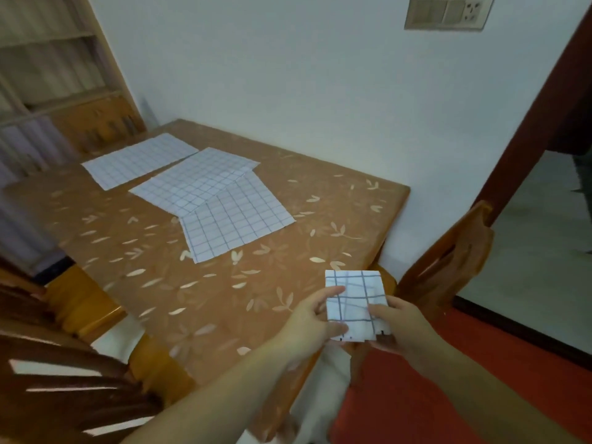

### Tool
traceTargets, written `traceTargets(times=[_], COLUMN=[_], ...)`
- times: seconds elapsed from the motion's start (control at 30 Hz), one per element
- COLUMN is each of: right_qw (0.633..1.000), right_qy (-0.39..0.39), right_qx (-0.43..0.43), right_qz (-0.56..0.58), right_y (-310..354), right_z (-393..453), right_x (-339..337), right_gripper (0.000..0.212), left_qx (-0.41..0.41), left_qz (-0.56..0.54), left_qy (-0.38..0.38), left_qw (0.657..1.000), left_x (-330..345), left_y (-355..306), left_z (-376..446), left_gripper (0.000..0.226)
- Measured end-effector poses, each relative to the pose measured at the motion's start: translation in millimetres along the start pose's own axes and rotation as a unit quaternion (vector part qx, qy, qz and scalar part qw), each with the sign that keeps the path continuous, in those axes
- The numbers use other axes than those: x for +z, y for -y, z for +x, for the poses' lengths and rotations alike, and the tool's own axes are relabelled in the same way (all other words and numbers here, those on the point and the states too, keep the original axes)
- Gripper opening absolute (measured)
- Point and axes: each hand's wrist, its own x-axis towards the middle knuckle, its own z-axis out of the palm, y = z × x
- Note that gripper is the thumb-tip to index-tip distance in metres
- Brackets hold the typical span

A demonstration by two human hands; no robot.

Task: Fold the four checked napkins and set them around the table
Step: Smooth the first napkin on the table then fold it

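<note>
— Napkins, checked, four in all: one folded napkin (354,302) up off the table (144,283), over its near right corner, pinched between both hands.

— Grip?

— Left hand (312,322) clamped on the left edge, thumb on top, fingers curled under. Right hand (395,326) gripping the lower right edge, thumb across the face, fingers behind. Small square, several layers thick by the look of the bottom edge.

— And the other three?

— Lying flat and unfolded on the brown leaf-patterned tabletop. Far napkin (139,160) alone towards the back left corner. Middle napkin (195,181) just beside it, overlapping the top of the near napkin (235,219), which sits roughly mid-table, turned at an angle.

— Around the table?

— Wooden chair (448,261) at the right end, close by the folded square; another chair (64,379) at the lower left. White wall (288,75) behind, with a switch plate (448,11) high up. Shelves (48,75) at the back left. Red floor (416,395) under the arms.
</note>
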Motion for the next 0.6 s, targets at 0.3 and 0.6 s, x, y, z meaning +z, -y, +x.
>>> traceTargets(times=[0.3, 0.6], right_qw=[0.994, 0.981], right_qy=[-0.027, 0.021], right_qx=[0.013, 0.023], right_qz=[-0.11, -0.19], right_y=[51.1, 83.8], right_z=[123.7, 229.0], right_x=[-13.1, -3.5], right_gripper=[0.024, 0.023], left_qx=[0.009, -0.041], left_qz=[-0.079, -0.146], left_qy=[-0.038, -0.156], left_qw=[0.996, 0.976], left_x=[-2.7, -11.6], left_y=[7.6, 21.1], left_z=[120.0, 205.0], left_gripper=[0.073, 0.07])
